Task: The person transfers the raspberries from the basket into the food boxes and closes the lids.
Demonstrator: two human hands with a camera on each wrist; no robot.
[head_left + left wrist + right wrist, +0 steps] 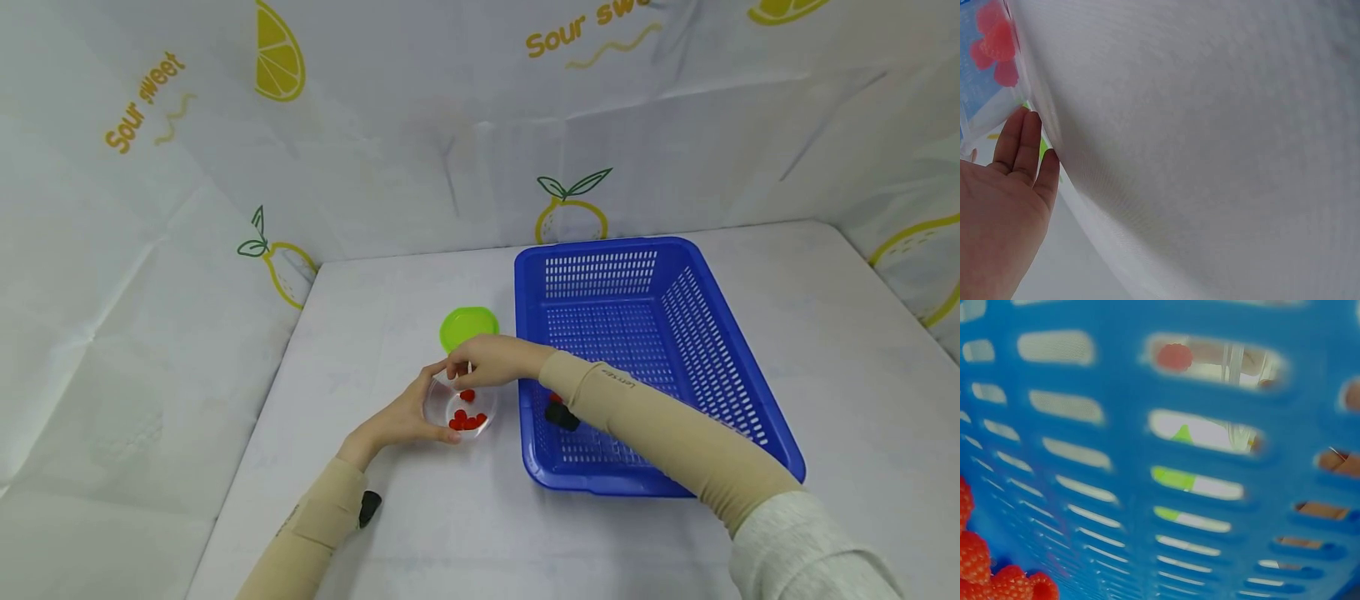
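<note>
My left hand [411, 413] holds a clear round plastic container [489, 406] on the table, thumb on the near side and fingers on the far side. In the left wrist view, the fingers [1015, 144] lie along its wall. Several raspberries [467, 423] sit in it, mostly towards the near side. My right hand [487, 360] hangs over the container's far part with bent fingers. A single raspberry [467, 395] shows just below that hand, apart from the others. The right forearm crosses a blue slotted basket [531, 333]; more raspberries [997, 584] lie inside, seen close in the right wrist view.
A bright green lid [467, 323] lies on the table behind the container. The basket's raised rim stands close to the container's right side. White lemon-print cloth [420, 192] hangs at the back and left.
</note>
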